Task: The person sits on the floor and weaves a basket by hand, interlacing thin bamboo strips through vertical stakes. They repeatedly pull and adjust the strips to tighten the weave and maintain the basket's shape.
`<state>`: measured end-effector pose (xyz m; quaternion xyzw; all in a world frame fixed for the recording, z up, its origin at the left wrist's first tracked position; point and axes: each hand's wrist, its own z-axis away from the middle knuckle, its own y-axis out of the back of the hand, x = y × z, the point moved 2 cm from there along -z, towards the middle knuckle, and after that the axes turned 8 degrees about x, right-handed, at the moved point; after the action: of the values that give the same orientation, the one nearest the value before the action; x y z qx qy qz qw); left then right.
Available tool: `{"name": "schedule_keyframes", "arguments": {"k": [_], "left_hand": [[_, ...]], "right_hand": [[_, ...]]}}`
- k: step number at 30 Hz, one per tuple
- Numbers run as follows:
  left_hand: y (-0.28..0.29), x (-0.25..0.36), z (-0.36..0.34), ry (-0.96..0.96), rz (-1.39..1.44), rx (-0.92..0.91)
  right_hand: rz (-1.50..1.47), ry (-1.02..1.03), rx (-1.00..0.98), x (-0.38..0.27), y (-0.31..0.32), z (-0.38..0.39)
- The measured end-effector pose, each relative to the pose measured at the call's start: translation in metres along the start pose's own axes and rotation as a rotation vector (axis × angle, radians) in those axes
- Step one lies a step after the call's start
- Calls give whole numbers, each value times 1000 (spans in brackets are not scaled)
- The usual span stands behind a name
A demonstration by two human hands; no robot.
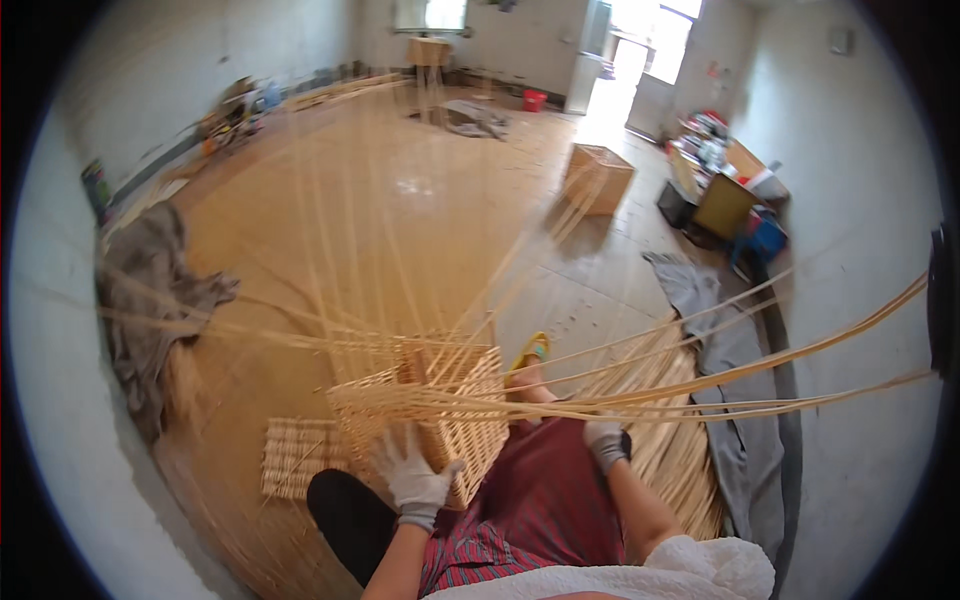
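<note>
A half-woven pale wicker basket [470, 430] rests in front of me, with long loose strands [680, 392] fanning upward and sideways from it. My gloved left hand [410, 470] lies against the basket's near lower side with its fingers spread. My gloved right hand [605, 440] is beside my right leg at the lower strands; its fingertips are too unclear to tell whether they grip. A small flat woven panel [295, 457] lies left of the basket. Maroon striped cloth [530, 480] covers my lap.
A bundle of loose strips [660, 470] lies at my right beside grey cloth [740, 450]. Brown-grey cloth [150, 300] lies by the left wall. A boxy wicker piece [595, 185] stands near the open door, with piled clutter [725, 210] along the right wall and a red bucket [534, 100] at the back.
</note>
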<state>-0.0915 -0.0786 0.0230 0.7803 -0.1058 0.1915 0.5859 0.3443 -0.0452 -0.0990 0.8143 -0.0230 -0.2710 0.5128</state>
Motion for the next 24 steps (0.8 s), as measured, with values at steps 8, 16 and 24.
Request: {"name": "schedule_keyframes", "arguments": {"k": [8, 16, 24], "left_hand": [[-8, 68, -47, -334, -5, -29], [-30, 126, -56, -500, -124, -266], [-26, 137, -60, -353, -283, -474]], "right_hand": [[619, 197, 424, 61, 115, -16], [-15, 151, -406, -49, -110, 27], [-1034, -331, -461, -66, -86, 79]]}}
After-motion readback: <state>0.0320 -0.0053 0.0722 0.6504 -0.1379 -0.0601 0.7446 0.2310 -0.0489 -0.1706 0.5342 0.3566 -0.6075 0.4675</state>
